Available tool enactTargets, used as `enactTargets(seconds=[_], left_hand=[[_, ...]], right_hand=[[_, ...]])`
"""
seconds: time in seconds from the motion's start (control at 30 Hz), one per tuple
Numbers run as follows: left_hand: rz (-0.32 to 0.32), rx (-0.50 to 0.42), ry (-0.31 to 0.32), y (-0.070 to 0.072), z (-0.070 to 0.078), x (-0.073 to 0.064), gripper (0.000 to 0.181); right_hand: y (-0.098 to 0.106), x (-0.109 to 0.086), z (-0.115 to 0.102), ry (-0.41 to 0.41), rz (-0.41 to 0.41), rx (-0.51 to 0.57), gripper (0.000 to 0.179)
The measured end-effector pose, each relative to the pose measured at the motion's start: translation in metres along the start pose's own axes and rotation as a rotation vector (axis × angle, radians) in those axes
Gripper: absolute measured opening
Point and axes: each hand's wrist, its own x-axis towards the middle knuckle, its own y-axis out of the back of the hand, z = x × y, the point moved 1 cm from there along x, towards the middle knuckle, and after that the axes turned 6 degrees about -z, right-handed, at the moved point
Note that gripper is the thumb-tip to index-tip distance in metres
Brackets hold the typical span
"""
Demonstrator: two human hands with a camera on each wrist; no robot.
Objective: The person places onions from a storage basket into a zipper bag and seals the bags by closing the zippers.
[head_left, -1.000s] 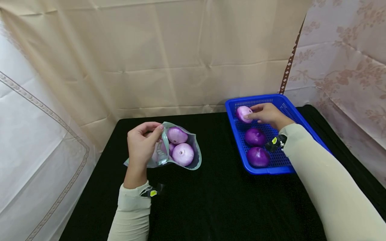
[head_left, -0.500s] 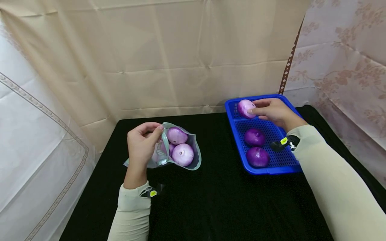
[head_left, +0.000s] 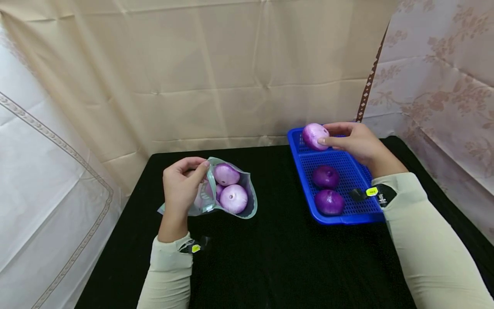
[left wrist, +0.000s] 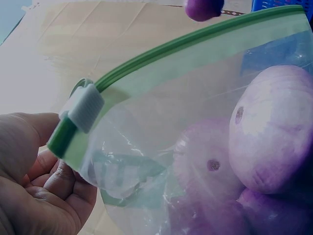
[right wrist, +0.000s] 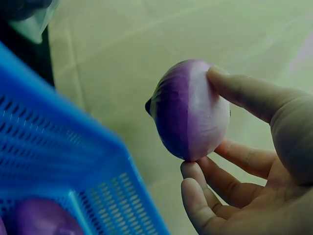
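From where I stand, the person's right hand [head_left: 356,141] has a purple onion [head_left: 315,137] pinched between thumb and fingers, held up by the far left corner of a blue basket [head_left: 349,220]. The right wrist view shows that onion apart from the rim, its thumb side pale, the other half deep purple with a small dark tip; whether it hangs just inside or outside the rim, I can't tell. Down in the basket, two darker onions sit together along the left side, the farther one [head_left: 326,177] just beside the nearer one [head_left: 329,202]. Over to the left, well apart from the basket, the left hand [head_left: 180,182] pinches the edge of a clear zip bag [head_left: 251,197] between thumb and fingers, right by the white slider [left wrist: 86,107] on its green zip strip [left wrist: 195,41]. The bag's mouth gapes towards the right, and several onions are bunched inside: a purple one [head_left: 226,174] at the back, a paler one [head_left: 233,198] in front, and more partly hidden behind the plastic. Bag and basket both rest on a counter [head_left: 270,262] draped in black cloth, with a creased beige curtain [head_left: 193,86] behind it and a flower-patterned cloth [head_left: 444,86] on the right.
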Motion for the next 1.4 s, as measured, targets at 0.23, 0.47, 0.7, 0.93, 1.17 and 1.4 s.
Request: enactTargets(seconds=[0.23,0.47,0.7,0.93,1.17,1.4], left_hand=[[-0.002,0.002,-0.005,0.000,0.000,-0.001,0.016],[-0.002,-0.001,-0.001,0.000,0.002,-0.002,0.016],[-0.013,-0.003,-0.005,-0.001,0.004,-0.001,0.018],[-0.010,-0.003,0.004,0.000,0.002,-0.001,0.019],[0.003,0.006,-0.013,-0.001,0.002,-0.001,0.017],[-0.001,0.003,-0.010,0.000,0.002,0.000,0.018]], right_hand=[[-0.011,-0.028,-0.013,0.119,0.100,-0.010,0.063],[-0.028,-0.053,-0.022,0.239,0.153,0.099,0.051],[-0.048,-0.070,-0.027,0.279,0.164,0.109,0.051],[-0.082,-0.074,-0.033,0.279,0.095,0.145,0.053],[-0.119,-0.065,-0.034,0.350,0.010,0.181,0.057],[-0.153,-0.060,-0.034,0.413,0.003,0.125,0.058]])
